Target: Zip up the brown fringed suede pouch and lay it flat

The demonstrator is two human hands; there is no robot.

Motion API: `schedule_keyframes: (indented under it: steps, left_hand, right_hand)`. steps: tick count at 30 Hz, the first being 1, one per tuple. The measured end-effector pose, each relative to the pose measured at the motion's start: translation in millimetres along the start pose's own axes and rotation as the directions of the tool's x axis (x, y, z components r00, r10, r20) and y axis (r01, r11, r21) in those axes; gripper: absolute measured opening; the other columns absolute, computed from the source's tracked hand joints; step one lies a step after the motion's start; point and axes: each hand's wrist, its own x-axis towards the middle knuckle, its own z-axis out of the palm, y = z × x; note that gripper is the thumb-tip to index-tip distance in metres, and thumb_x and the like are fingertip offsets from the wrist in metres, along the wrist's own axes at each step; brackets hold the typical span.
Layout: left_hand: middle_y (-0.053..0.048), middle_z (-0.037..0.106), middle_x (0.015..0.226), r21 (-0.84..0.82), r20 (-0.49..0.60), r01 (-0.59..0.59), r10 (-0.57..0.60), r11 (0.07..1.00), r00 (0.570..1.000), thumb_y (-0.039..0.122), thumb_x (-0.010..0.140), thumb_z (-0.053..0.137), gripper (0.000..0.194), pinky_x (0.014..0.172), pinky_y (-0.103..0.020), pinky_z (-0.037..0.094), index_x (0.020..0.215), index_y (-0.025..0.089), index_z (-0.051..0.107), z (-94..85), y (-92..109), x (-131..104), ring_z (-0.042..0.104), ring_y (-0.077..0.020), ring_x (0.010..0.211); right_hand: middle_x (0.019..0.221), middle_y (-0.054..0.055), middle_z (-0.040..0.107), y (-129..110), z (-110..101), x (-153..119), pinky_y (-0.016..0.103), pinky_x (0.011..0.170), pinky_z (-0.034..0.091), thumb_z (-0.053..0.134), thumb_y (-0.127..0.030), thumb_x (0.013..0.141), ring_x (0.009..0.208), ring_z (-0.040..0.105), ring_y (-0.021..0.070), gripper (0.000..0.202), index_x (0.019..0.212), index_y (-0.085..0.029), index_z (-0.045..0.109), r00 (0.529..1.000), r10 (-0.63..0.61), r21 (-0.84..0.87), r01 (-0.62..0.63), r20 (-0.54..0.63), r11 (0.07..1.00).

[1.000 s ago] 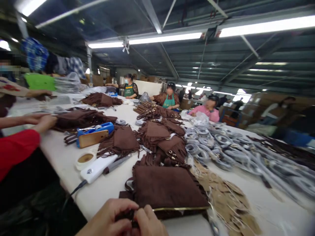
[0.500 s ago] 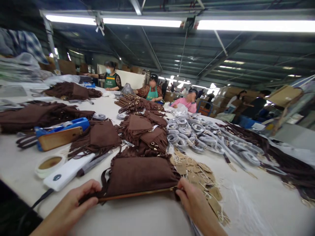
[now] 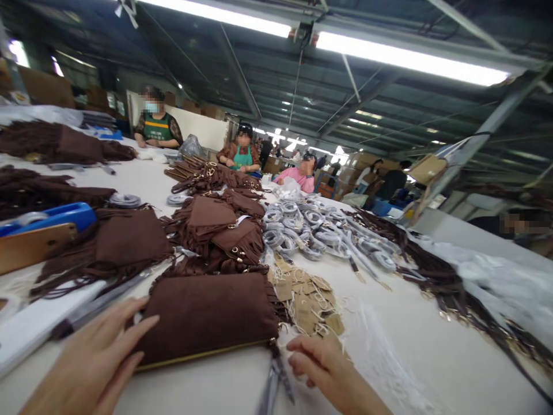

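Note:
A dark brown suede-like bag (image 3: 211,317) with fringe lies flat on the table before me, its zipper edge toward me. My left hand (image 3: 95,351) rests at the bag's left end, fingers spread and touching its edge. Just off the bag's right corner is my right hand (image 3: 326,369), its fingers loosely bent and apart, with nothing visible in them. A strap partly wrapped in grey plastic (image 3: 273,380) hangs from that corner, between bag and hand. Tan paper tags (image 3: 305,294) with white strings lie heaped behind my right hand.
Fringed brown bags (image 3: 211,225) are piled behind. Coiled straps in plastic (image 3: 311,222) lie to their right, dark straps (image 3: 432,271) farther right. At left are a phone (image 3: 38,248), a blue tape dispenser (image 3: 73,216) and a white device (image 3: 43,328). Several people sit across the table.
My right hand has let go of the bag's zipper end and moved slightly off. My left fingers have opened from their grip. The bag lies flatter, and the view has turned right.

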Motion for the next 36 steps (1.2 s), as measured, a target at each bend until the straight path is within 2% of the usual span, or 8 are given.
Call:
schedule_keyframes:
  steps: [4,8,11,17,22,29,33,36]
  left_hand:
    - [-0.003,0.036,0.156,-0.045,0.129,-0.303,0.306,0.952,0.943,0.021,0.082,0.052,0.063,0.11,-0.047,0.039,0.144,0.031,0.042,39.2,76.2,43.3,0.038,-0.0289,0.14]
    - [-0.009,0.031,0.155,-0.102,0.502,-0.267,0.281,0.958,0.818,0.015,0.073,0.056,0.073,0.112,-0.061,0.034,0.145,0.023,0.043,67.7,124.7,73.2,0.035,-0.034,0.141]
    - [-0.01,0.024,0.156,-0.11,0.598,-0.213,0.236,0.971,0.766,0.016,0.072,0.058,0.078,0.114,-0.065,0.026,0.147,0.02,0.038,76.9,130.4,77.1,0.027,-0.0348,0.144]
    - [-0.006,0.021,0.158,-0.081,0.577,-0.183,0.196,0.98,0.793,0.011,0.072,0.055,0.08,0.117,-0.061,0.023,0.149,0.024,0.035,78.6,129.4,69.0,0.024,-0.031,0.145]
    - [-0.007,0.017,0.157,-0.065,0.597,-0.155,0.162,0.986,0.785,0.009,0.07,0.053,0.082,0.117,-0.064,0.021,0.149,0.021,0.034,79.8,136.8,68.0,0.02,-0.0324,0.146]
    - [-0.007,0.011,0.158,-0.086,0.673,-0.092,0.126,0.992,0.729,0.008,0.068,0.051,0.085,0.118,-0.063,0.015,0.15,0.018,0.031,67.3,140.1,76.6,0.014,-0.0309,0.147]
    - [-0.01,0.015,0.159,-0.159,0.722,-0.027,0.135,0.987,0.678,0.007,0.069,0.053,0.082,0.119,-0.061,0.013,0.148,0.016,0.036,45.2,144.0,90.3,0.015,-0.0321,0.147]
    - [-0.015,0.025,0.158,-0.317,0.68,0.156,0.109,0.936,0.725,0.013,0.079,0.051,0.064,0.117,-0.061,0.017,0.142,0.014,0.046,35.0,155.4,99.2,0.022,-0.0341,0.146]
  right_hand:
    - [0.068,0.0,0.06,17.4,-35.8,-3.3,0.023,0.057,0.044,0.039,-0.034,0.092,0.064,0.058,0.0154,0.027,0.08,-0.02,0.059,0.975,0.031,-0.047,-0.043,-0.222,0.998]
    - [0.068,0.001,0.063,37.3,-69.9,-7.1,0.029,0.066,0.044,0.039,-0.03,0.091,0.065,0.06,0.0179,0.026,0.077,-0.021,0.058,0.93,0.008,-0.278,-0.118,-0.368,0.953]
    - [0.073,0.002,0.067,41.1,-72.4,-2.7,0.029,0.069,0.045,0.04,-0.029,0.091,0.071,0.063,0.0197,0.027,0.077,-0.021,0.061,0.942,-0.029,-0.342,-0.093,-0.335,0.935]
    - [0.109,0.007,0.063,25.8,-39.7,33.7,0.03,0.078,0.045,0.052,-0.02,0.086,0.092,0.064,0.0215,0.029,0.114,-0.024,0.06,0.965,-0.044,-0.524,-0.101,-0.257,0.846]
    - [0.101,0.007,0.062,23.8,-23.6,53.3,0.031,0.072,0.042,0.064,-0.011,0.071,0.089,0.062,0.0258,0.029,0.097,-0.022,0.058,0.964,0.028,-0.545,-0.173,-0.265,0.821]
    - [0.1,0.004,0.062,28.4,-66.9,53.0,0.029,0.07,0.044,0.052,-0.027,0.085,0.08,0.058,0.0182,0.013,0.074,-0.022,0.045,0.971,-0.091,-0.328,0.014,-0.222,0.945]
    - [0.086,0.002,0.065,16.7,-99.7,40.2,0.021,0.044,0.028,0.055,-0.051,0.088,0.052,0.045,0.0098,0.033,0.077,-0.022,0.046,0.973,-0.007,0.205,0.056,-0.232,0.977]
    - [0.06,-0.005,0.055,0.1,-100.6,31.1,0.019,0.04,0.021,0.068,-0.059,0.078,0.045,0.038,0.008,0.042,0.076,-0.021,0.052,0.976,0.025,0.484,0.085,-0.215,0.871]
